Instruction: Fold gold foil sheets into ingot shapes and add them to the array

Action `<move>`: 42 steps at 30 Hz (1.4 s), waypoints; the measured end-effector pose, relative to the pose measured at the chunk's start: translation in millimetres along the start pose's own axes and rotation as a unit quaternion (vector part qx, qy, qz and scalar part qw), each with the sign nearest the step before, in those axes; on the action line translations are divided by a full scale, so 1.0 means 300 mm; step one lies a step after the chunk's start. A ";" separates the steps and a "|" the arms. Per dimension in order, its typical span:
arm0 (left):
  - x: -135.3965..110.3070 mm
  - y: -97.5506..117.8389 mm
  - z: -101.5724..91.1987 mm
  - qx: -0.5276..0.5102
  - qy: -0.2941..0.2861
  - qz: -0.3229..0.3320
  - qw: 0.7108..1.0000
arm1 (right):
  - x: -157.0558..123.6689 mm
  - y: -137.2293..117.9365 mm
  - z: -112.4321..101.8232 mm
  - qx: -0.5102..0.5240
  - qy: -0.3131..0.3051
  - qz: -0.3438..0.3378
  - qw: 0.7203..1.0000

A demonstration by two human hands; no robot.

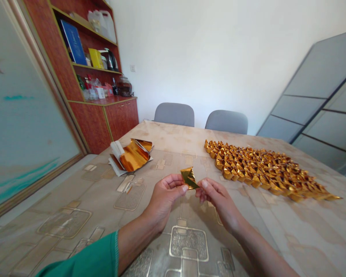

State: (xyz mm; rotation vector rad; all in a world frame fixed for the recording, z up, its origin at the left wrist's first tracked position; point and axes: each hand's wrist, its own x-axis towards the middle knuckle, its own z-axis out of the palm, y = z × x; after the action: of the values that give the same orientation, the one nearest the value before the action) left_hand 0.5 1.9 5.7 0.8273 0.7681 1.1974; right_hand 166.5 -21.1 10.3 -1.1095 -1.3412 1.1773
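Observation:
A small folded piece of gold foil paper [188,177] is held between my two hands, above the table. My left hand [168,194] pinches its left side between thumb and fingers. At its lower right corner, my right hand [215,194] grips the pointed tip with thumb and forefinger. Off to the left lies a loose stack of gold foil sheets [135,156], curled, with white backing showing. On the right, many folded gold foil pieces [256,165] stand packed together in rows.
The table [103,211] has a patterned, shiny cover. Two grey chairs [174,113] stand at its far edge. A red-brown cabinet [95,119] with bottles and boxes is at the back left. Sliding glass panels flank the left side, and a grey panelled unit [308,80] stands at the right.

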 end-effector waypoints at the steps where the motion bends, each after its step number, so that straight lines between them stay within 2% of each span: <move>1: 0.000 -0.003 -0.001 0.006 -0.003 0.005 1.000 | 0.001 -0.001 0.004 -0.015 0.001 -0.001 1.000; 6: 0.007 -0.020 -0.008 0.027 -0.014 0.011 0.999 | 0.002 0.003 0.018 -0.025 0.015 -0.015 0.999; 14: -0.002 -0.015 -0.001 0.007 -0.011 -0.016 1.000 | -0.001 0.010 0.025 -0.041 0.050 -0.029 0.997; 19: 0.003 -0.014 -0.008 0.022 0.001 -0.009 1.000 | -0.006 -0.006 0.033 -0.054 0.018 -0.031 0.998; 23: 0.000 -0.016 -0.006 0.056 -0.020 0.012 0.998 | -0.010 -0.013 0.042 -0.024 0.000 -0.034 0.999; 33: -0.021 -0.021 0.011 0.111 -0.060 -0.008 0.992 | -0.008 0.006 0.040 0.004 0.048 -0.039 0.998; 42: -0.012 -0.020 0.014 0.143 -0.085 0.047 0.985 | -0.011 0.020 0.042 0.059 0.026 -0.013 0.998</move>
State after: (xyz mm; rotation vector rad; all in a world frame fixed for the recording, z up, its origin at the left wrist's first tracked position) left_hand 6.2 -3.2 2.7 1.1995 0.7762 1.0967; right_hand 154.5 -24.8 3.4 -1.0275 -1.2280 1.1856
